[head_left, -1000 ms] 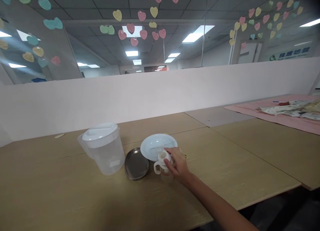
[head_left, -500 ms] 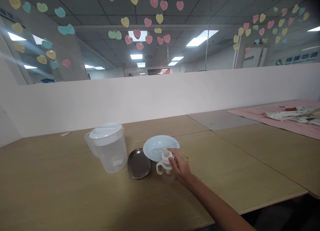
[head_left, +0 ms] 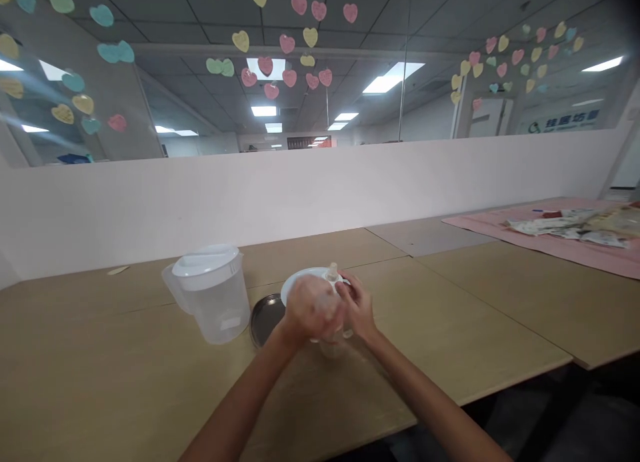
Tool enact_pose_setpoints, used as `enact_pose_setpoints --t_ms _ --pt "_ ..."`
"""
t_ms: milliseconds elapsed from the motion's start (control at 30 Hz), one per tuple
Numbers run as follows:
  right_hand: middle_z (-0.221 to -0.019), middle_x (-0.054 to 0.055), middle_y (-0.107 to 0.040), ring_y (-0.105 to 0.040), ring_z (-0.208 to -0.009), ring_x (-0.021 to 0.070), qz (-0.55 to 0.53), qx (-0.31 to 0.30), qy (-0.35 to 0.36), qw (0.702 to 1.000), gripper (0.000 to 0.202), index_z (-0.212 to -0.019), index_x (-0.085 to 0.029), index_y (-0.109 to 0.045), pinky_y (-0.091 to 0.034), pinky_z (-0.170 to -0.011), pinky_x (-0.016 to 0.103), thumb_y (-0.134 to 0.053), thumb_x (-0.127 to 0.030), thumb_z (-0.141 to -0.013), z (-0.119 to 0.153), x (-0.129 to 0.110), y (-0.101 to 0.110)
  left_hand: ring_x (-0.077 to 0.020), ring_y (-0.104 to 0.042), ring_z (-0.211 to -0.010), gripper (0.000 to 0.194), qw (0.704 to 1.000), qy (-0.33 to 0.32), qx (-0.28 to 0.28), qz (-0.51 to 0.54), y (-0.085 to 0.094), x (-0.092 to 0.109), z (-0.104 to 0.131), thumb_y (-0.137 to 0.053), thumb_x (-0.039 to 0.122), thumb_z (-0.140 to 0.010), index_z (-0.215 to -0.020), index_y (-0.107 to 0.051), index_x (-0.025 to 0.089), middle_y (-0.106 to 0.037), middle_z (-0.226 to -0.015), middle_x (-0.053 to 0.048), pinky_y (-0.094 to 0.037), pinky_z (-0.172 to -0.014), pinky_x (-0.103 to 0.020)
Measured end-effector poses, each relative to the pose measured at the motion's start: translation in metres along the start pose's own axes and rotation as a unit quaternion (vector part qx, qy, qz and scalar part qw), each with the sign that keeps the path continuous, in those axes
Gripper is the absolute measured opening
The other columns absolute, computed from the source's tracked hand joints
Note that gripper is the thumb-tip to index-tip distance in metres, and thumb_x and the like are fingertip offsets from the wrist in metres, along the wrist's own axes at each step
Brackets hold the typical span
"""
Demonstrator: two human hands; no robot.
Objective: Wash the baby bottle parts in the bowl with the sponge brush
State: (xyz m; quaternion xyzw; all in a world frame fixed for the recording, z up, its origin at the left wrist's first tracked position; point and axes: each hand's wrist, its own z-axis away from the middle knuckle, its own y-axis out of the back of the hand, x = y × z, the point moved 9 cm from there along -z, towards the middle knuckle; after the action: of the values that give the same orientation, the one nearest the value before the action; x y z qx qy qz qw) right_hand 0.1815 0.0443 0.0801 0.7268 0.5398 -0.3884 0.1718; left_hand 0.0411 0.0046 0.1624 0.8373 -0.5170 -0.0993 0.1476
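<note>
A clear bottle with a white collar and a pale nipple on top stands upright near the middle of the table, mostly covered by my hands. My left hand is blurred and closed around the bottle's upper part from the left. On the right, my right hand has its fingers closed on the white collar. Behind them lies a white plate, partly hidden by my left hand. A dark metal tray sits left of the bottle, next to the plate.
A translucent lidded pitcher stands left of the tray. At the far right, a pink cloth carries printed packets. A small flat piece lies at the back left. A white wall runs behind the table.
My left hand has come in from the lower left onto the bottle. My right hand has stayed at the bottle's top. The view has turned slightly right.
</note>
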Motion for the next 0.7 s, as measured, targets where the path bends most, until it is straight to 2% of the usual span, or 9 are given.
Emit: enact_pose_setpoints --t_ms 100,167,233,400,533,600,700 --pt "-0.097 0.007 -0.068 -0.064 -0.086 0.0198 -0.07 -0.012 -0.05 0.996 0.039 -0.103 -0.019 -0.063 -0.051 -0.077 0.031 -0.064 -0.044 -0.074 -0.022 -0.007 -0.013 -0.0183 -0.057 -0.088 0.025 0.992 0.113 -0.013 0.045 -0.01 -0.028 -0.017 -0.049 0.037 -0.086 -0.102 -0.056 0.018 -0.061 -0.096 -0.008 -0.046 -0.079 -0.033" --pt "-0.094 0.006 -0.07 -0.063 -0.088 0.0207 -0.09 -0.013 -0.067 0.994 0.039 -0.097 -0.018 -0.066 -0.051 -0.078 0.032 -0.067 -0.045 -0.069 -0.038 -0.011 -0.021 -0.0173 -0.057 -0.086 0.028 0.975 0.193 -0.045 0.103 -0.024 -0.048 -0.027 -0.044 0.038 -0.088 -0.103 -0.056 0.018 -0.062 -0.097 -0.007 -0.046 -0.076 -0.03" --pt "-0.095 0.006 -0.07 -0.062 -0.09 0.0207 -0.127 -0.022 -0.082 0.988 0.038 -0.093 -0.017 -0.068 -0.05 -0.081 0.033 -0.07 -0.044 -0.066 -0.051 -0.011 -0.029 -0.0165 -0.058 -0.085 0.031 0.958 0.231 -0.063 0.155 -0.035 -0.06 -0.035 -0.04 0.04 -0.09 -0.1 -0.059 0.018 -0.063 -0.098 -0.007 -0.045 -0.074 -0.028" --pt "-0.104 0.004 -0.067 -0.063 -0.09 0.0186 -0.234 -0.065 -0.135 0.961 0.041 -0.098 -0.019 -0.066 -0.049 -0.087 0.035 -0.073 -0.041 -0.064 -0.061 0.006 -0.044 -0.0166 -0.059 -0.085 0.032 0.948 0.25 -0.074 0.181 -0.046 -0.08 -0.041 -0.046 0.043 -0.086 -0.097 -0.065 0.019 -0.066 -0.096 -0.005 -0.045 -0.075 -0.026" --pt "-0.108 0.003 -0.066 -0.064 -0.089 0.0163 -0.231 -0.094 -0.168 0.954 0.052 -0.101 -0.022 -0.064 -0.048 -0.087 0.031 -0.081 -0.024 -0.052 -0.053 0.025 -0.044 -0.0166 -0.061 -0.08 0.037 0.944 0.265 -0.099 0.172 -0.056 -0.092 -0.032 -0.044 0.048 -0.086 -0.094 -0.066 0.019 -0.068 -0.092 -0.005 -0.045 -0.071 -0.026" --pt "-0.103 0.002 -0.067 -0.065 -0.084 0.0154 -0.223 -0.099 -0.177 0.954 0.057 -0.102 -0.023 -0.063 -0.049 -0.083 0.03 -0.082 -0.019 -0.049 -0.051 0.034 -0.041 -0.0166 -0.061 -0.079 0.039 0.941 0.27 -0.115 0.167 -0.061 -0.095 -0.029 -0.043 0.049 -0.086 -0.092 -0.066 0.018 -0.069 -0.089 -0.005 -0.045 -0.069 -0.026" --pt "-0.089 0.001 -0.07 -0.066 -0.081 0.0161 -0.217 -0.096 -0.179 0.955 0.057 -0.104 -0.022 -0.061 -0.049 -0.081 0.03 -0.081 -0.019 -0.05 -0.051 0.044 -0.034 -0.0169 -0.062 -0.08 0.04 0.937 0.271 -0.14 0.168 -0.065 -0.097 -0.027 -0.042 0.05 -0.086 -0.089 -0.067 0.019 -0.07 -0.089 -0.004 -0.046 -0.07 -0.025"
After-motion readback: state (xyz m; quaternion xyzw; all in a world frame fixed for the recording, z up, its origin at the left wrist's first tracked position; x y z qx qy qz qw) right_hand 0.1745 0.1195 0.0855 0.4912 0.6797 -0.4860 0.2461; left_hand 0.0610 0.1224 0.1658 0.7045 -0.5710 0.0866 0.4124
